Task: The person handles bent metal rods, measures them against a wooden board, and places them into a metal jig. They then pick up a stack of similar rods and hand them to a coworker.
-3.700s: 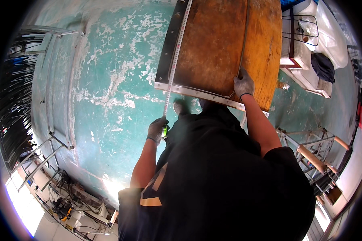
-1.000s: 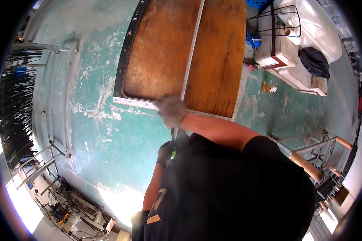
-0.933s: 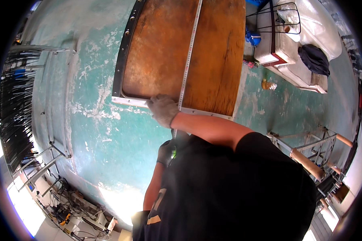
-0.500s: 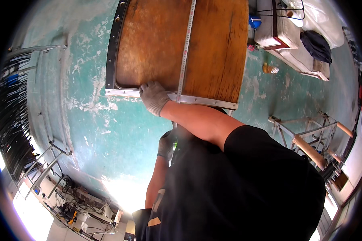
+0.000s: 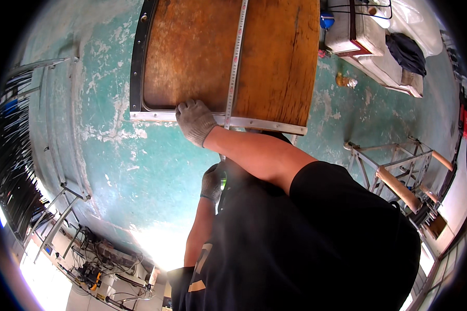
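A wooden board (image 5: 275, 62) with worn brown surfaces lies before me, edged by a metal strip (image 5: 264, 125) at its near end and a dark riveted strip (image 5: 136, 72) on the left. A white measuring tape blade (image 5: 234, 67) runs lengthwise across it and over the near edge. My right hand (image 5: 195, 122), in a grey knit glove, curls its fingers over the near metal strip, left of the blade. Below, my gloved left hand (image 5: 211, 182) is closed around the tape measure; only a green bit of it (image 5: 223, 181) shows beside my dark shirt. My right forearm hides the blade's lower run.
Worn green floor (image 5: 114, 150) surrounds the board. At right stand a metal frame with padded rollers (image 5: 399, 189) and a pale sofa (image 5: 366, 36) with dark cloth on it. Bundled black rods (image 5: 18, 155) stand at left, cables and equipment (image 5: 96, 274) at lower left.
The board and both hands appear slightly higher and further left in the view. My grips look the same, and the blade keeps its place along the board.
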Demonstrator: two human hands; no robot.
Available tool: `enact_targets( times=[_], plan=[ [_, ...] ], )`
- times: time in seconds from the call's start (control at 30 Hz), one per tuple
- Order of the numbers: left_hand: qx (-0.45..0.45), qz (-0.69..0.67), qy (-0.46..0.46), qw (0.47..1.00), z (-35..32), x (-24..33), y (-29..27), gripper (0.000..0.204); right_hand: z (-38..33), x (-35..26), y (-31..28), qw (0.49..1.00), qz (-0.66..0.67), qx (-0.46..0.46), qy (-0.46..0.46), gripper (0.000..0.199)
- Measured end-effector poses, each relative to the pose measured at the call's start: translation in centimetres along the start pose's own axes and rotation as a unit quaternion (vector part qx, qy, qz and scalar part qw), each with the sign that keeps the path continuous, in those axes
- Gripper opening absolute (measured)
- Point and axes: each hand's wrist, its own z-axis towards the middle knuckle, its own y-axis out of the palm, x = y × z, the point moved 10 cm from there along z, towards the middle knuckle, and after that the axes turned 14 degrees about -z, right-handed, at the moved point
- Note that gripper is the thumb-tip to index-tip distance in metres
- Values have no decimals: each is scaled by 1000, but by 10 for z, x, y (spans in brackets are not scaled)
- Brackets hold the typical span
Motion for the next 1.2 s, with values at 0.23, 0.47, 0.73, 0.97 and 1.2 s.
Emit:
enact_targets(
  times=[0.23,0.47,0.73,0.97,1.2],
  plan=[
    [-7,-9,4,1000,7,-6,-4,34,1,-1,3,999,7,-40,-14,36],
    [-2,-21,11,1000,6,-4,-2,34,2,0,5,999,12,-42,-13,36],
    [-8,-43,12,999,13,-10,-6,34,2,0,1,999,7,-38,-18,35],
    [-10,-25,22,999,17,-9,-7,33,2,1,2,999,12,-27,-14,34],
    [9,-35,24,999,10,-3,-3,34,0,2,-1,1000,11,-19,-16,33]
  ],
)
